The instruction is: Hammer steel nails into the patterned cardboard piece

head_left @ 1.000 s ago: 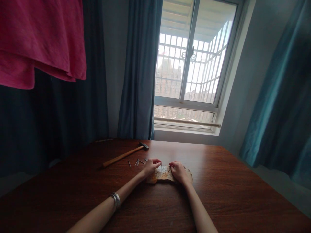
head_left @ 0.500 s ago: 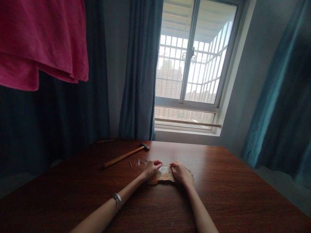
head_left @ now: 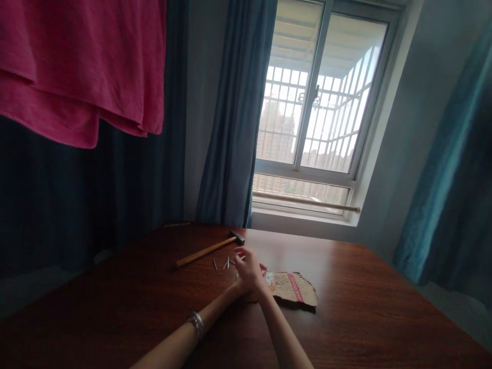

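Observation:
My right hand (head_left: 249, 267) reaches across to the left, fingers apart and empty, just right of several loose nails (head_left: 226, 263) on the brown table (head_left: 115, 307). A hammer (head_left: 209, 249) with a wooden handle lies just beyond the nails. My left hand (head_left: 239, 290), on the arm with a bracelet at the wrist, sits at the left end of a flat speckled wooden piece (head_left: 295, 291) with a pink stripe. It is mostly hidden behind my right wrist, and its fingers do not show.
A barred window (head_left: 311, 113) with blue curtains (head_left: 230, 128) stands behind the table. Pink cloth (head_left: 84, 61) hangs at the upper left. The table's right edge (head_left: 442, 328) runs close to another blue curtain.
My right hand has left the wooden piece and crossed left toward the nails, uncovering the piece's pink stripe. The camera has shifted, so everything sits lower and further right.

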`<state>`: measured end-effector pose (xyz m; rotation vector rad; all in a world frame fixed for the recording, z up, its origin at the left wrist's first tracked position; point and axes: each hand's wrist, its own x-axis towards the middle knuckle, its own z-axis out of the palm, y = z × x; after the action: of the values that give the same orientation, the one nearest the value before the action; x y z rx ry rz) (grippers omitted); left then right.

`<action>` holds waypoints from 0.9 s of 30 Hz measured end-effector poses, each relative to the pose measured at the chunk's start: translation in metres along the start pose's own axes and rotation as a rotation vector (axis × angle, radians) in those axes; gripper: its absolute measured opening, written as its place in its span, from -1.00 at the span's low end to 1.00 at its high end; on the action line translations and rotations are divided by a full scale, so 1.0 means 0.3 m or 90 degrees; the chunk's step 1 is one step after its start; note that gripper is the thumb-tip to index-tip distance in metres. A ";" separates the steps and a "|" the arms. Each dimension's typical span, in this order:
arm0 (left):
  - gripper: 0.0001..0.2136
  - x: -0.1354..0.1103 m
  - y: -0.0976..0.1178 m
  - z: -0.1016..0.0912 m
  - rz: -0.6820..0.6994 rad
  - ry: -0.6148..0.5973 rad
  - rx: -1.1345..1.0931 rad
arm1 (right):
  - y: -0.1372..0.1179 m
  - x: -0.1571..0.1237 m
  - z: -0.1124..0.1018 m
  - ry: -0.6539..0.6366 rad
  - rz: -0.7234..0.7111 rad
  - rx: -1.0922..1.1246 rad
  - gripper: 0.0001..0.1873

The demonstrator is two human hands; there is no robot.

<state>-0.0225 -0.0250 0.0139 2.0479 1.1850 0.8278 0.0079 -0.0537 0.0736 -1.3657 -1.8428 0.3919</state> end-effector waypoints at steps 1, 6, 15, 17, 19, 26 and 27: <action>-0.76 -0.001 -0.001 0.002 -0.003 0.011 0.007 | -0.042 0.016 0.062 -0.017 -0.012 -0.001 -0.70; -0.76 -0.014 -0.008 -0.005 0.046 0.053 0.019 | -0.175 0.069 0.313 -0.139 -0.086 -0.078 -0.67; -0.75 -0.022 -0.004 -0.024 0.042 0.044 0.024 | -0.210 0.096 0.424 -0.305 -0.184 -0.164 -0.42; -0.76 -0.023 -0.005 -0.022 0.049 0.049 0.022 | -0.205 0.092 0.424 -0.284 -0.180 -0.170 -0.49; -0.76 -0.025 -0.006 -0.019 0.053 0.049 0.025 | -0.203 0.085 0.430 -0.245 -0.173 -0.183 -0.55; -0.76 -0.037 0.004 -0.013 0.074 0.052 0.045 | -0.178 0.087 0.449 -0.119 -0.033 -0.203 -0.71; -0.75 -0.038 0.005 -0.013 0.076 0.049 0.047 | -0.171 0.092 0.445 -0.108 0.010 -0.199 -0.70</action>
<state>-0.0292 -0.0352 0.0150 2.1814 1.1586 0.9410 -0.1281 -0.0209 0.0332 -1.5975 -2.1006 0.2404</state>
